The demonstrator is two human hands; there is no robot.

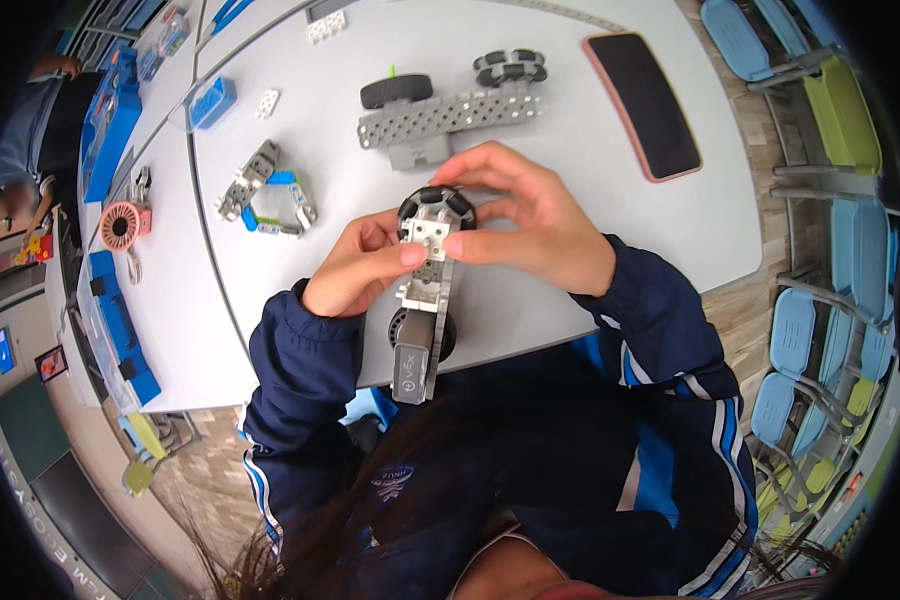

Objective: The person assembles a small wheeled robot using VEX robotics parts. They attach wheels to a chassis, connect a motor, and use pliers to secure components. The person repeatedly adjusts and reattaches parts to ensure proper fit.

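Seemingly for steadiness, the left hand (358, 268) and right hand (542, 232) pinch the wheeled metal assembly (427, 291) from both sides over the near edge of the table (685, 235); beyond, a perforated metal channel (455, 117) with wheels rests apart, perhaps leaving working room.

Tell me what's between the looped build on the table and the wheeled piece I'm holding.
In the head view, your left hand and bare white tabletop lie between the looped build and the wheeled piece.

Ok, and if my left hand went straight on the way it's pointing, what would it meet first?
Your left hand would first meet the wheeled assembly it's gripping; past that, probably your right hand, though depth is unclear.
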